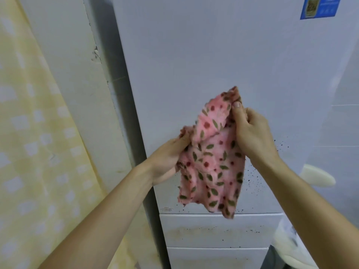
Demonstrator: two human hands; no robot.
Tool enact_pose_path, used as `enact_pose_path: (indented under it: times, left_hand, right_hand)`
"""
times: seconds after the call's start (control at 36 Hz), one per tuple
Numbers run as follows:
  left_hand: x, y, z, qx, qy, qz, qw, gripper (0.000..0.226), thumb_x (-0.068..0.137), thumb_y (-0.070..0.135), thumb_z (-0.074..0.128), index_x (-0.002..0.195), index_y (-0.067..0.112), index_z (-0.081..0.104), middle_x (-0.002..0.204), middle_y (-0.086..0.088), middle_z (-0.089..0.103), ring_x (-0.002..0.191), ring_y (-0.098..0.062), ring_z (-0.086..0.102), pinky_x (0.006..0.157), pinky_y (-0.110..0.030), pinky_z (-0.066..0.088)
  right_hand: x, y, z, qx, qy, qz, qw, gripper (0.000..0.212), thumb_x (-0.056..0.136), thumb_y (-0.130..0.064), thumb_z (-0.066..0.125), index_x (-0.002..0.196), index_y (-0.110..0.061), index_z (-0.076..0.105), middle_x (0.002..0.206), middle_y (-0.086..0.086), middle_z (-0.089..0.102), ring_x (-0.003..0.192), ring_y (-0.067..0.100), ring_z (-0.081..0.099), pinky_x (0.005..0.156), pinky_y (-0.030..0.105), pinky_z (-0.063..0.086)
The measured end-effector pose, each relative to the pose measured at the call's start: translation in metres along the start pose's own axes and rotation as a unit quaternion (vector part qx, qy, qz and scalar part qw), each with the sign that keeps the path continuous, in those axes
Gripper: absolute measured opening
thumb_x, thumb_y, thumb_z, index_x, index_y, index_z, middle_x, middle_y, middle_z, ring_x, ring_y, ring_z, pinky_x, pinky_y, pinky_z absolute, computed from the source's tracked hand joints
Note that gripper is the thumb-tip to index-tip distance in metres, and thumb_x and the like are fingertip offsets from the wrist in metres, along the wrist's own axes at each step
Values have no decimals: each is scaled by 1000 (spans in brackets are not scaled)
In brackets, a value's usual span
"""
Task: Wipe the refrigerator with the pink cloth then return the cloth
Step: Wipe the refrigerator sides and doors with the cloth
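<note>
- the pink cloth (211, 162) is held up between both hands, in front of the refrigerator (213, 65); whether it touches the door cannot be told.
- its left edge is gripped by the left hand (171, 158), fingers curled round the fabric; its upper corner is pinched by the right hand (250, 133), thumb on top.
- only the edges are held, and the lower half hangs loose, so the cloth could be dropped if one grip is eased before it is gathered into a pad.
- if the door is wiped with the hanging part, little pressure would likely be applied and the dark specks (252, 181) could be smeared rather than lifted.
- the specks are scattered just right of and below the cloth, down to the seam above the lower drawer front (217, 230); grit could be pushed into that seam by downward strokes.
- a pale rounded object (318, 175) is seen at the right edge of the door, and a white bag-like thing (287, 247) lower right; either could be knocked by a wide stroke to the right.
- to the left, a yellow curtain (29, 133) hangs near the wall (68, 55), well apart from the cloth.
- farthest up, a blue sticker (318, 7) is fixed to the door; its edge could be caught and lifted by rubbing.
</note>
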State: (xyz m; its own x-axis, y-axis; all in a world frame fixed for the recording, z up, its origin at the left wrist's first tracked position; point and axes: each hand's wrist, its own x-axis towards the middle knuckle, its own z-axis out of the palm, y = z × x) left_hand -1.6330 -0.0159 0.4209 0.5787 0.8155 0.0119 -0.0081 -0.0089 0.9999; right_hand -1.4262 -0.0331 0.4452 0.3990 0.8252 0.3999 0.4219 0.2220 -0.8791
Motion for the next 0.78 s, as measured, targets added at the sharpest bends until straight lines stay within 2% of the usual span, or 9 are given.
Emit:
enact_pose_path:
  times: [0.11, 0.19, 0.25, 0.36, 0.53, 0.58, 0.67, 0.72, 0.78]
  left_hand:
    - [3, -2, -1, -115, -8, -28, 993, 61, 108, 58, 26, 143, 20, 58, 143, -5, 65, 134, -25, 61, 117, -53, 43]
    - [5, -2, -5, -154, -3, -42, 987, 69, 108, 62, 22, 146, 16, 58, 147, -11, 62, 138, -30, 58, 120, -56, 38]
    - [5, -1, -8, -166, -4, -50, 985, 76, 106, 66, 24, 146, 11, 57, 148, -13, 61, 139, -32, 56, 121, -55, 36]
    - [2, 2, -7, -172, 7, -65, 983, 74, 103, 65, 34, 148, 10, 55, 146, -14, 62, 138, -32, 57, 119, -54, 38]
    - [-1, 7, -13, -79, 74, -83, 991, 48, 95, 22, 68, 136, -1, 63, 135, -21, 68, 124, -33, 68, 108, -45, 53]
    - [-3, 9, -19, -43, 143, -63, 987, 71, 92, 19, 75, 153, -1, 44, 134, -24, 66, 118, -33, 70, 107, -46, 53]
    - [-6, 13, -22, 13, 205, -26, 978, 108, 72, 40, 91, 159, 39, 28, 144, -22, 58, 126, -29, 66, 119, -53, 41]
    - [-10, 18, -23, 51, 196, 1, 979, 88, 73, 49, 87, 149, 47, 44, 137, -19, 65, 125, -26, 67, 118, -51, 42]
    - [-15, 23, -22, 60, 191, 41, 979, 51, 92, 31, 78, 138, 41, 59, 121, -16, 73, 109, -25, 75, 110, -47, 50]
  right_hand:
    - [-5, 8, 2, 82, -163, 177, 967, 66, 107, -63, 38, 94, -6, 68, 77, 3, 62, 70, 19, 59, 64, 28, 49]
    - [-8, 17, 0, 160, -250, 264, 918, 60, 104, -62, 45, 104, -8, 71, 87, 6, 76, 80, 23, 72, 77, 36, 59]
    - [-8, 23, 0, 167, -268, 255, 914, 56, 98, -61, 58, 113, -9, 75, 107, 14, 78, 95, 30, 75, 89, 40, 60]
    - [-9, 22, 1, 236, -237, 215, 917, 66, 80, -42, 78, 128, 1, 69, 108, 9, 75, 90, 21, 70, 70, 27, 60]
    - [-7, 21, 1, 230, -205, 195, 931, 78, 77, -46, 83, 131, 8, 64, 96, 10, 73, 74, 16, 70, 62, 24, 57]
    - [-8, 22, 0, 233, -187, 195, 934, 88, 67, -47, 89, 136, -3, 58, 98, 10, 75, 80, 18, 72, 69, 29, 59]
    - [-10, 19, -3, 248, -195, 172, 933, 67, 65, -35, 89, 123, -15, 63, 93, 8, 77, 84, 20, 72, 76, 33, 58]
    - [-11, 15, -3, 277, -212, 148, 926, 58, 66, -29, 88, 119, -16, 70, 95, 12, 74, 87, 20, 72, 81, 33, 56]
    - [-11, 12, -5, 279, -217, 110, 929, 53, 63, -30, 90, 114, -19, 78, 98, 18, 67, 91, 21, 71, 84, 31, 55]
